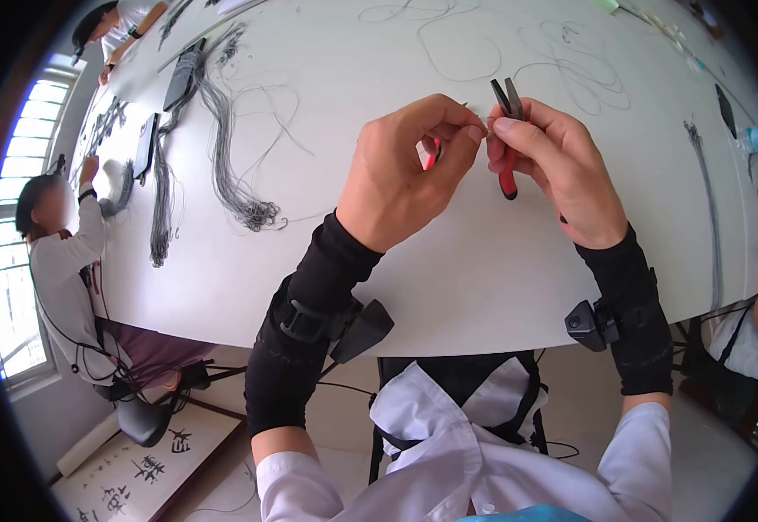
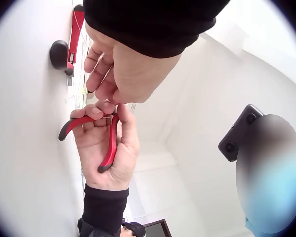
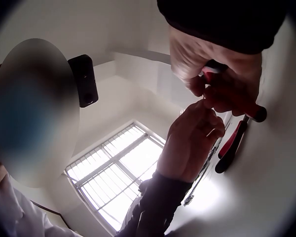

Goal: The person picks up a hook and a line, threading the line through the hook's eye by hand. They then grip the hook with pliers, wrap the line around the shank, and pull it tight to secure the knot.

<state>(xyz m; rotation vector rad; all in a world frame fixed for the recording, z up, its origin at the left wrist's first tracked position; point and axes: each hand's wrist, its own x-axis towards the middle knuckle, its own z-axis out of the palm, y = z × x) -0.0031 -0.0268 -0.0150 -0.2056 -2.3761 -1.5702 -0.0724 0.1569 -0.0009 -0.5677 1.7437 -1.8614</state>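
Note:
Over the white table my left hand (image 1: 409, 174) pinches a tiny, thin wire-like piece between thumb and forefinger; its exact kind I cannot tell. Close against those fingertips is my right hand (image 1: 574, 165), thumb and forefinger brought together at the same spot. In its palm it also holds pliers (image 1: 508, 181) with red and black handles. Their metal tips point away from me, spread apart, and the left wrist view shows the pliers' handles (image 2: 110, 148) spread too. A second red-and-black-handled tool (image 3: 232, 145) lies on the table beyond the left hand, partly hidden by it in the head view.
Bundles of thin grey wire (image 1: 222, 157) lie on the left, near dark phone-like slabs (image 1: 185, 76). Loose wire loops (image 1: 583, 70) spread at the far side. Another long bundle (image 1: 707, 209) lies right. Other people sit around the table (image 1: 448, 296).

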